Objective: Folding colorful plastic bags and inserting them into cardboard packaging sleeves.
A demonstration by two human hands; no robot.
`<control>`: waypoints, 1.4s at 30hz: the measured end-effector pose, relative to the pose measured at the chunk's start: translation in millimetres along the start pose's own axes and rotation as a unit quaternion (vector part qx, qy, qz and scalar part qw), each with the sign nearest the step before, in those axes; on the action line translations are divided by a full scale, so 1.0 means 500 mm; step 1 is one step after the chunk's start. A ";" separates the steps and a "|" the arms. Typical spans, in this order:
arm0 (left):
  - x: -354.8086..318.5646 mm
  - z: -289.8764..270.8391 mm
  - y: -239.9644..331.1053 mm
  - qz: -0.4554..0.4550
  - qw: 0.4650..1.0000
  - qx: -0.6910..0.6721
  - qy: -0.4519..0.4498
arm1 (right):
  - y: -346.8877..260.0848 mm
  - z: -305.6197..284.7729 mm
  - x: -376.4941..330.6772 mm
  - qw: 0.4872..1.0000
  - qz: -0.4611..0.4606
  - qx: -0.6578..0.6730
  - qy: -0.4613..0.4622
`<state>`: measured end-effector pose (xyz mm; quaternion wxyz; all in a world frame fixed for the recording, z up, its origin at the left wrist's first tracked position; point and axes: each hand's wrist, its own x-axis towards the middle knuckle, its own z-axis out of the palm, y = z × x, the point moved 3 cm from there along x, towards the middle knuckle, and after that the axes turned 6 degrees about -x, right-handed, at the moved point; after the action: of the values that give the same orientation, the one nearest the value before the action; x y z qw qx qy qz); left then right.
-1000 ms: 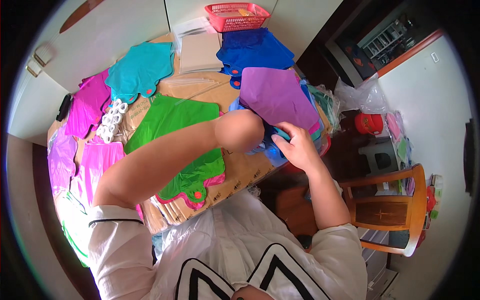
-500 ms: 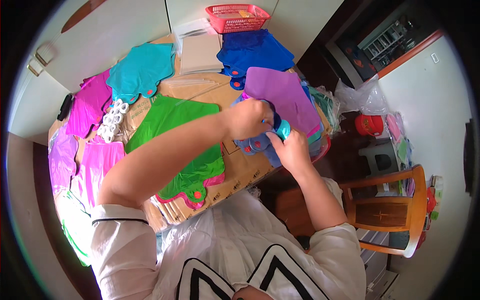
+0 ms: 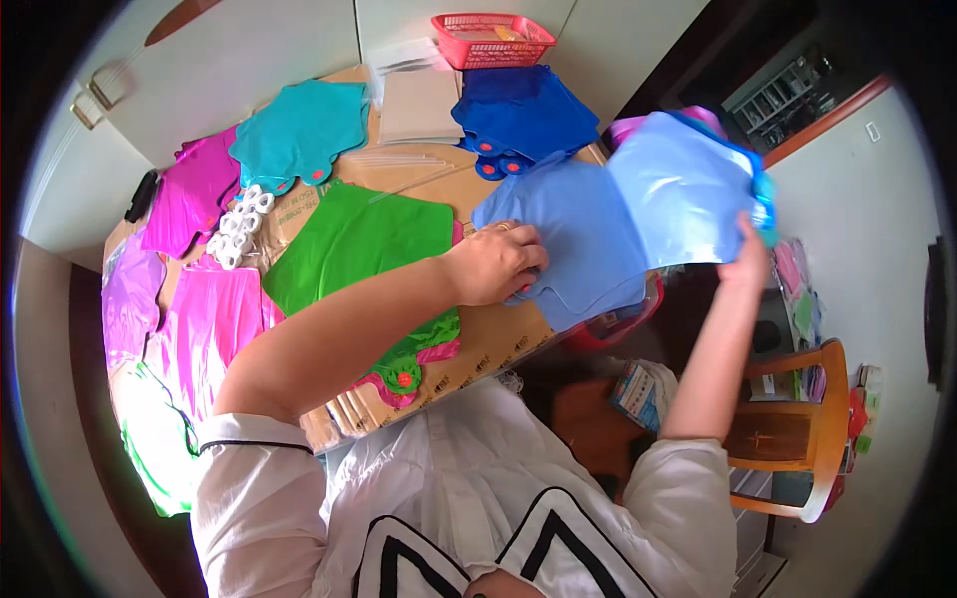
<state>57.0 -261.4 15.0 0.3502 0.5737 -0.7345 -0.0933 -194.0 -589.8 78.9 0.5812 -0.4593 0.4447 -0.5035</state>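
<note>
My left hand [image 3: 496, 264] reaches across the table and pinches the near edge of a flat periwinkle-blue foil balloon [image 3: 583, 239] that lies at the table's right edge. My right hand [image 3: 750, 261] is raised to the right of the table and holds up a stack of foil balloons [image 3: 688, 184]; its pale blue face is toward me, with pink and teal edges showing behind. A green foil balloon [image 3: 359, 239] lies flat under my left forearm.
Flat foil balloons cover the cardboard-topped table [image 3: 488, 339]: dark blue [image 3: 523, 115], teal [image 3: 299, 135], magenta [image 3: 189, 194], pink [image 3: 209, 324], lilac [image 3: 125, 289]. White plastic rings [image 3: 237, 224] lie at the left. A red basket [image 3: 491, 38] stands at the back, a wooden chair [image 3: 797, 429] at the right.
My right hand has lifted the stack up and to the right, turning its pale blue side toward me. The periwinkle balloon now lies uncovered, and my left hand has settled on its edge.
</note>
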 end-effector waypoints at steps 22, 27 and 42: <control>0.015 0.001 0.001 -0.097 0.992 0.066 -0.052 | -0.525 0.376 -0.119 0.743 -0.346 -0.522 -0.237; 0.044 0.015 0.051 -0.096 0.969 0.203 -0.099 | -0.388 0.492 -0.284 0.571 -0.561 -0.543 -0.255; -0.475 0.047 0.353 -0.237 0.909 -0.284 0.193 | 0.184 0.396 -0.757 0.438 -0.685 -0.232 -0.534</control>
<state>-71.8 5.2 -3.9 0.6005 0.6142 -0.4374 -0.2660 -20.7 -189.8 45.3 0.0406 -0.9097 -0.3131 -0.2698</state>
